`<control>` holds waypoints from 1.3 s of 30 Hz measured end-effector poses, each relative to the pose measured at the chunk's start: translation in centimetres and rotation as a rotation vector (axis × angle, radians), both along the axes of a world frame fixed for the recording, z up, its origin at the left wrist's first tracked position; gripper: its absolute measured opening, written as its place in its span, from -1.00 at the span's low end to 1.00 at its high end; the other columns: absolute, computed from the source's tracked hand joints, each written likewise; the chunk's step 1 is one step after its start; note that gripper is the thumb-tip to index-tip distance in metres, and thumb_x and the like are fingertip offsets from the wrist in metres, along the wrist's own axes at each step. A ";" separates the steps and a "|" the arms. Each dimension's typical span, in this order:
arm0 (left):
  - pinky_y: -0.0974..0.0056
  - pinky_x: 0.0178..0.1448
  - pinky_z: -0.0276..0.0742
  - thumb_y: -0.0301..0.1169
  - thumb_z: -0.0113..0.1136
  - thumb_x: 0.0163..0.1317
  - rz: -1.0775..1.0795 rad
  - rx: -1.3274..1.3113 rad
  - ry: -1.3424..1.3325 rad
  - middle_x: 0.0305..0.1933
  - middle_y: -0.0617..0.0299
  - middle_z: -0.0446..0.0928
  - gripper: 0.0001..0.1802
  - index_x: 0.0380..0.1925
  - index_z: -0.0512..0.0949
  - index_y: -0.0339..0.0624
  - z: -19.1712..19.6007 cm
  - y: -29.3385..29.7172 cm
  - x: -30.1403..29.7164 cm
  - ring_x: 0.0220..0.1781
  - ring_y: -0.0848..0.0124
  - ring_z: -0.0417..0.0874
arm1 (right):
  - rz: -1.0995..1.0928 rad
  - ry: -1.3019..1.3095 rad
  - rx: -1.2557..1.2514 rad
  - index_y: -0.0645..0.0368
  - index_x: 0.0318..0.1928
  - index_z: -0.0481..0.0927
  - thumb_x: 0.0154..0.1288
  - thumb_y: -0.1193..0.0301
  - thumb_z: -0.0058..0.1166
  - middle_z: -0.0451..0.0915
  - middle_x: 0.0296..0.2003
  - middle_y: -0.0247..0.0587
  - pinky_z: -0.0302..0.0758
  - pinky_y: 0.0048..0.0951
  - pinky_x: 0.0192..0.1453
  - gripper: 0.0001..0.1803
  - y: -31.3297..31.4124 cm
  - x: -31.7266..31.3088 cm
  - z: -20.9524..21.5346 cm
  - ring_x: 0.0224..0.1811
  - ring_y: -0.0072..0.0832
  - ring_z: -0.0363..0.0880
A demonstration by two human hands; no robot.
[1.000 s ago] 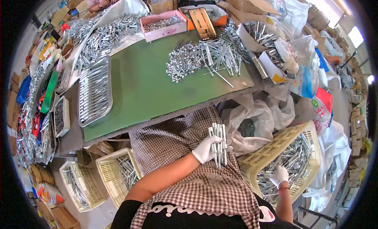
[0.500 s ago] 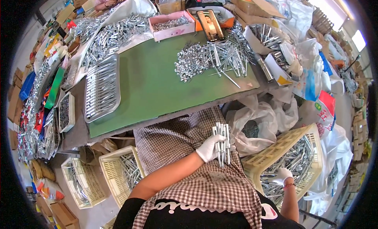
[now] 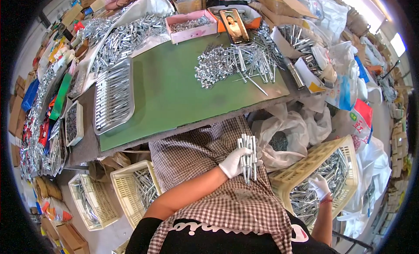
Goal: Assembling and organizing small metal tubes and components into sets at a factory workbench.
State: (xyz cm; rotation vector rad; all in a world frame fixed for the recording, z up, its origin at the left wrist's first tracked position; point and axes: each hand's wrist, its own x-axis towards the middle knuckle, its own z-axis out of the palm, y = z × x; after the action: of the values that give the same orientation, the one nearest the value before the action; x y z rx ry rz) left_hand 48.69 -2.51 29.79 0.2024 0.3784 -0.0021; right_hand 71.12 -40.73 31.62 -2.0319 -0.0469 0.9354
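In front of the checked apron, my left hand [image 3: 234, 163], in a white glove, is closed round a bundle of silvery sleeved metal bolts [image 3: 247, 160]. They stand roughly upright, side by side. To the right, my right hand [image 3: 321, 186], also gloved, reaches into a cream plastic crate [image 3: 301, 174] tilted towards me. Many similar metal bolts [image 3: 334, 166] fill that crate, and the fingers are among them. Whether those fingers grip a bolt is too small and blurred to tell.
A green-topped table [image 3: 168, 92] lies ahead, carrying a metal tray of rods [image 3: 114, 96], a pile of small metal parts [image 3: 211, 66] and a propped phone [image 3: 234, 27]. Cream crates [image 3: 131, 170] stand at lower left. White plastic sacks [image 3: 283, 140] hang right of the apron. Another person's hands [image 3: 124, 0] show far left.
My right hand has moved up and a little to the right within the crate. My left hand keeps its bundle almost in the same place.
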 end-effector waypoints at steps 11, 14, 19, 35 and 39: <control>0.07 0.16 0.54 -0.43 -0.05 0.21 -0.022 0.000 -0.036 -0.13 0.08 0.57 -0.64 0.00 0.43 -0.32 -0.1 0.1 -0.1 -0.09 0.18 0.64 | -0.019 -0.550 -0.044 0.27 0.00 0.49 0.13 0.28 0.18 0.63 -0.11 -0.03 0.46 -0.40 0.04 -0.54 3.1 -1.2 -7.2 -0.04 -0.28 0.61; 0.06 0.15 0.55 -0.42 -0.04 0.23 -0.024 0.002 -0.047 -0.13 0.07 0.57 -0.65 0.00 0.43 -0.30 -0.8 0.2 -0.1 -0.09 0.19 0.64 | -0.002 -0.545 -0.128 0.27 -0.04 0.51 0.15 0.30 0.17 0.65 -0.18 -0.07 0.47 -0.38 -0.01 -0.59 4.5 -1.5 -5.5 -0.13 -0.31 0.62; 0.03 0.14 0.56 -0.41 -0.02 0.26 -0.036 -0.009 -0.037 -0.11 0.12 0.56 -0.67 0.01 0.42 -0.26 -0.4 0.1 -0.2 -0.07 0.23 0.63 | -0.136 -0.629 -0.284 0.24 -0.16 0.53 0.16 0.32 0.12 0.62 -0.34 -0.21 0.46 -0.47 -0.25 -0.71 4.3 -1.2 -2.9 -0.37 -0.49 0.55; 0.04 0.08 0.60 -0.39 0.04 0.23 0.014 -0.023 -0.007 -0.12 0.08 0.58 -0.65 0.02 0.43 -0.23 -0.4 -0.2 0.2 -0.09 0.19 0.65 | 0.405 -0.599 -0.654 0.16 -0.26 0.52 -0.02 0.25 0.24 0.60 -0.39 0.09 0.46 -0.07 -0.20 -0.66 4.9 -4.4 1.5 -0.26 0.06 0.56; 0.05 0.05 0.63 -0.39 0.02 0.24 -0.018 0.030 -0.016 -0.18 0.06 0.58 -0.70 -0.06 0.44 -0.31 0.2 -0.1 0.2 -0.14 0.25 0.66 | 0.357 -0.667 -0.774 0.17 -0.34 0.45 0.02 0.30 0.12 0.57 -0.42 0.12 0.42 -0.02 -0.22 -0.75 3.8 -2.7 2.7 -0.28 0.13 0.52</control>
State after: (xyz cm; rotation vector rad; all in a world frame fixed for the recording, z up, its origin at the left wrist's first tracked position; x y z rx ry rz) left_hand 48.90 -2.65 29.99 0.2349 0.3605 -0.0126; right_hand 68.43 -36.94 34.30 -3.0637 -0.4865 0.4516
